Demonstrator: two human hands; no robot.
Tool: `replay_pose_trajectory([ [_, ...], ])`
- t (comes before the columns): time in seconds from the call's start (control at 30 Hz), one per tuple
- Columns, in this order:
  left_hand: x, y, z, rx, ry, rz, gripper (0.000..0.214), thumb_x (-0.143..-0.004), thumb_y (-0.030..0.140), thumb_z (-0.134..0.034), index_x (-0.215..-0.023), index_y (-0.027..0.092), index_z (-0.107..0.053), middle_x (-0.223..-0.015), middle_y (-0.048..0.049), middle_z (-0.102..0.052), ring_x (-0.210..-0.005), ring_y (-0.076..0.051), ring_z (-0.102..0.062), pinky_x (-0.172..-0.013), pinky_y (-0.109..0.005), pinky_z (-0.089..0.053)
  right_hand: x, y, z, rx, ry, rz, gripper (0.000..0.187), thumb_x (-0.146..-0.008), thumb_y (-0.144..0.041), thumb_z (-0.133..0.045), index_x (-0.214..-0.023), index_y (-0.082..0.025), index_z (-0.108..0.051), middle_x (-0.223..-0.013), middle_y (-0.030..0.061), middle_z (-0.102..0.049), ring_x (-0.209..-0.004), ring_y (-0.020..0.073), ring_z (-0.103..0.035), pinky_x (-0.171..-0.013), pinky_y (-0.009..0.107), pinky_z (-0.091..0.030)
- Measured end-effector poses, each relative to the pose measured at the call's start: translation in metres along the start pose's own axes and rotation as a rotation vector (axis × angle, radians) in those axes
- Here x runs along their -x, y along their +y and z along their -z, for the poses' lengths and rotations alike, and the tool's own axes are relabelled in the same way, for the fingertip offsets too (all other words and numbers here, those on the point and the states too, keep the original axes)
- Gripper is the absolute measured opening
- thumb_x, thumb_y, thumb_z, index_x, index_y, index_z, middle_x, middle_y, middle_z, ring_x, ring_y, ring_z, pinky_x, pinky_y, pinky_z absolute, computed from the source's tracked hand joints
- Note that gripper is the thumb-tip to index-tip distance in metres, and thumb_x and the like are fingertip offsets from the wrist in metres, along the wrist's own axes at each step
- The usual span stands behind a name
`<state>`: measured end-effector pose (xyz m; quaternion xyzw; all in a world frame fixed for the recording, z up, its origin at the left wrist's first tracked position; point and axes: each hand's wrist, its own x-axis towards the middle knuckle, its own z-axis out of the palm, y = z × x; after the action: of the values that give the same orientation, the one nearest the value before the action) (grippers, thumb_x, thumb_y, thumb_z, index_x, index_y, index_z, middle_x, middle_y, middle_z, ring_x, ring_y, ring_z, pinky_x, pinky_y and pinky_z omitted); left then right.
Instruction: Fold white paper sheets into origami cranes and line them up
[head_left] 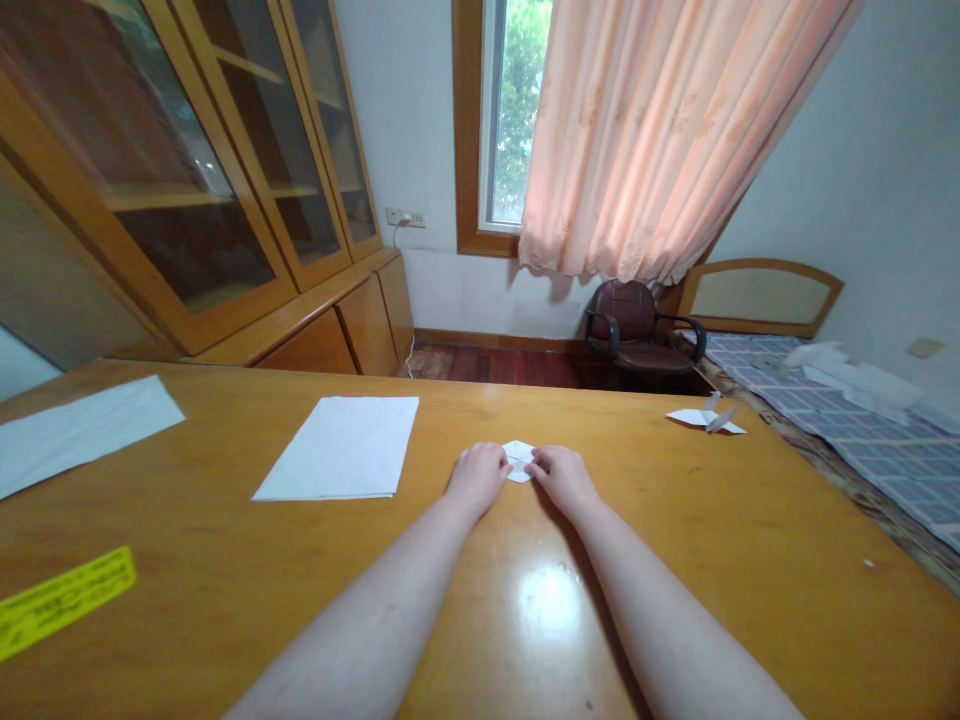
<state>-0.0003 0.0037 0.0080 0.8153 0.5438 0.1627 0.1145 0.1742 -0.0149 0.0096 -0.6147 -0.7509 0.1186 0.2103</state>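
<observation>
My left hand (478,475) and my right hand (564,478) meet over a small folded paper (519,461), white and roughly diamond-shaped, which lies on the wooden table (300,580) a little toward its far edge and about midway between its left and right sides. Each hand is curled, knuckles up, with the fingertips bent down onto the paper: the left takes its left side, the right its right side, and only the middle strip of the paper shows between them. Both hands are closed on the paper, though my thumbs are hidden under the fingers, so I cannot tell how they sit. My forearms run back to the near edge, and a bright patch of light shines on the varnish between them. To the left of my left hand, well apart from it, lies a stack of white sheets (341,447), angled on the wood. Farther left, at the table's left edge, is a single pale sheet (79,428), and near the near-left corner a yellow printed strip (64,598). Toward the far-right corner rests a folded paper figure (707,417) with pointed flaps. Beyond the table stand a glass-fronted cabinet (225,180), a dark chair (637,330) and a peach curtain (660,130).
</observation>
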Motion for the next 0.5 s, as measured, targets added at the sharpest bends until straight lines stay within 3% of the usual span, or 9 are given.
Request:
replay_pose_trajectory([
  [0.23,0.002,0.002,0.000,0.025,0.015,0.016,0.022,-0.085,0.034,-0.049,-0.075,0.019,-0.062,-0.086,-0.0058,-0.063,-0.083,-0.018,-0.055,-0.073,-0.029,-0.038,-0.001,0.004,-0.007,-0.048,0.071,-0.056,0.010,-0.076,-0.028,-0.063,-0.072,-0.019,-0.065,-0.089,0.0047,-0.066,-0.086,0.0169,-0.058,-0.080,0.026,-0.038],
  [0.5,-0.001,0.002,-0.001,0.075,-0.014,0.093,0.017,-0.080,0.030,-0.055,-0.070,0.017,-0.060,-0.082,-0.0045,-0.061,-0.081,-0.017,-0.054,-0.073,-0.027,-0.039,-0.002,0.005,-0.011,-0.085,0.094,-0.088,0.011,-0.074,-0.028,-0.065,-0.069,-0.018,-0.064,-0.088,0.0042,-0.064,-0.084,0.0166,-0.056,-0.080,0.026,-0.038],
])
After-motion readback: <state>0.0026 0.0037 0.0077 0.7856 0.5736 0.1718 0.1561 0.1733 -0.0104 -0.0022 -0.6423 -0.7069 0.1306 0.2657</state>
